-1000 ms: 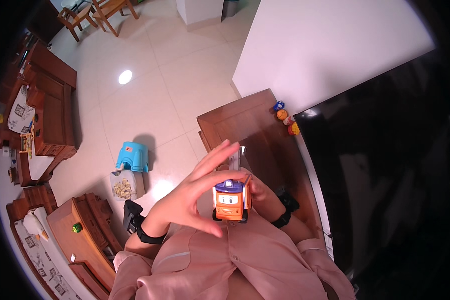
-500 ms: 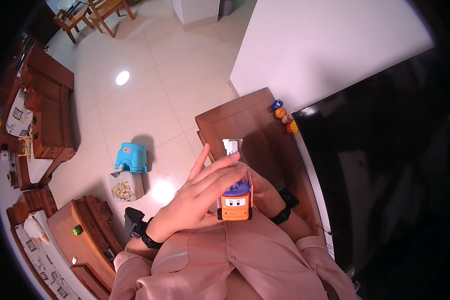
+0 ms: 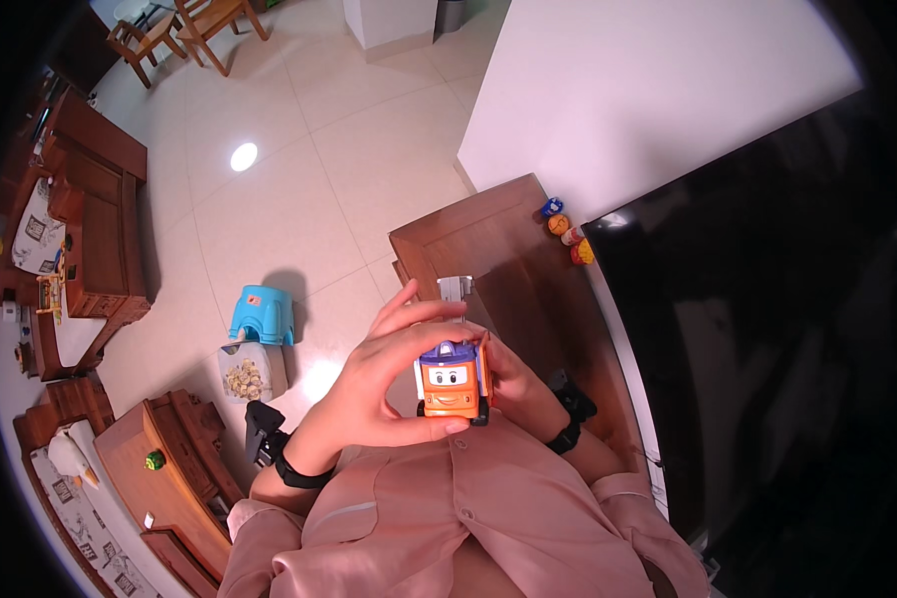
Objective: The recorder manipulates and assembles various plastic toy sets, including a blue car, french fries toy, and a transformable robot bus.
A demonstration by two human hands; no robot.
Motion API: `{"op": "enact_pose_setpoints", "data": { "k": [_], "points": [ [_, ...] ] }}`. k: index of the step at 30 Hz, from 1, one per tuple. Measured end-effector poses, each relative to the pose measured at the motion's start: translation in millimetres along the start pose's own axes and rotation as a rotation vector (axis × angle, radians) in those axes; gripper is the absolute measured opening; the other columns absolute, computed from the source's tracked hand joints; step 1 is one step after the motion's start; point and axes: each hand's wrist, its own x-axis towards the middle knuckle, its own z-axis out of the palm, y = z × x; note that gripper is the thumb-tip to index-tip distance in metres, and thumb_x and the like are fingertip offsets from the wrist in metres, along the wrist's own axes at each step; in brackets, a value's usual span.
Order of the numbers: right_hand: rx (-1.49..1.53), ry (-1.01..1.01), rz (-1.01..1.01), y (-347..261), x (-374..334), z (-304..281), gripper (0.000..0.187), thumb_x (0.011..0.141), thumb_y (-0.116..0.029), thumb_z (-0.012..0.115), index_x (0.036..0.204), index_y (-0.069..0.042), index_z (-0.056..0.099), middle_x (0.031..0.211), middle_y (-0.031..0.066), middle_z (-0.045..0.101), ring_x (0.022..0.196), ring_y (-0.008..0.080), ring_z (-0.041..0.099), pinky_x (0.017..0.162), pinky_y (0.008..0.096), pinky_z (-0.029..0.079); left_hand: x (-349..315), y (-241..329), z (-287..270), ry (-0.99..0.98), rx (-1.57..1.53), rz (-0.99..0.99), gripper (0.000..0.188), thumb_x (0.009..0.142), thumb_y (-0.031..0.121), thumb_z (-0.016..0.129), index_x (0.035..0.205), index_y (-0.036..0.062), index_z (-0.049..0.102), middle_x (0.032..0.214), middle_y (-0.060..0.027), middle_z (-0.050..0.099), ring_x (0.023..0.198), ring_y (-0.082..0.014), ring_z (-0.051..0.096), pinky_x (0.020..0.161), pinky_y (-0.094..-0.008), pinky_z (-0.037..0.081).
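Observation:
Between both hands, in front of my chest, is an orange toy truck point(image 3: 452, 385) with a purple roof and a cartoon face turned toward me. My left hand point(image 3: 379, 369) curls round its left side, the thumb pressed below the front and the fingers over the top. On the opposite side my right hand point(image 3: 513, 379) grips the truck, its fingers partly hidden behind it. A grey-white part point(image 3: 455, 288) sticks up beyond the fingers and seems to belong to the toy.
A brown wooden cabinet point(image 3: 468, 224) stands ahead, with several small colourful toys point(image 3: 558, 225) beside a large black TV point(image 3: 767, 299). To the left, a blue plastic stool point(image 3: 262, 314) and a bin of small pieces point(image 3: 247, 379) sit on the floor, near a wooden table point(image 3: 159, 448).
The truck has shifted slightly left and up and turned a little. My left thumb has come round to its lower front, and more of the right hand shows.

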Motion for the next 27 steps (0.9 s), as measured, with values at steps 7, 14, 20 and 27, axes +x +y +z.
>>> {"op": "enact_pose_setpoints", "data": {
  "k": [7,14,20,27],
  "points": [
    [-0.006,0.029,-0.04,11.9,-4.1,-18.0,0.07,0.082,-0.056,0.062,0.121,0.0,0.048,0.112,0.0087,0.058,0.105,0.0176,0.059,0.089,0.0306,0.047,0.3,9.9,-6.2,-0.045,0.214,0.047,0.059,0.067,0.031,0.078,0.117,0.0073,0.058,0.113,-0.0072,0.063,0.125,-0.0293,0.045,0.109,-0.0543,0.019],
    [-0.435,0.194,-0.3,-21.1,-0.6,-16.0,0.058,0.078,-0.038,0.074,0.116,-0.001,0.049,0.104,0.0058,0.057,0.099,0.0119,0.055,0.085,0.0278,0.045,-10.8,-25.0,-0.1,-0.041,0.096,0.012,0.094,0.067,0.049,0.077,0.139,0.0038,0.035,0.144,-0.023,0.032,0.131,-0.0358,0.038,0.108,-0.0498,0.023],
    [-0.939,0.394,-0.383,-12.4,-2.7,-33.9,0.047,0.081,-0.027,0.073,0.114,-0.002,0.051,0.094,0.0053,0.06,0.078,0.0105,0.057,0.068,0.0246,0.046,-2.8,-39.6,21.2,0.01,-0.381,-0.43,0.07,0.078,0.019,0.075,0.135,0.0026,0.037,0.124,-0.0099,0.05,0.117,-0.0182,0.049,0.101,-0.0355,0.038],
    [-1.015,0.682,-0.51,-34.8,-14.3,-20.5,0.046,0.083,-0.017,0.067,0.125,-0.004,0.051,0.101,0.0045,0.06,0.06,0.0046,0.039,0.051,0.0198,0.033,-1.0,-54.6,24.6,0.018,-0.074,-0.36,0.058,0.077,0.008,0.073,0.127,0.0005,0.045,0.115,-0.0086,0.056,0.106,-0.0155,0.055,0.095,-0.0316,0.043]
  ]
}}
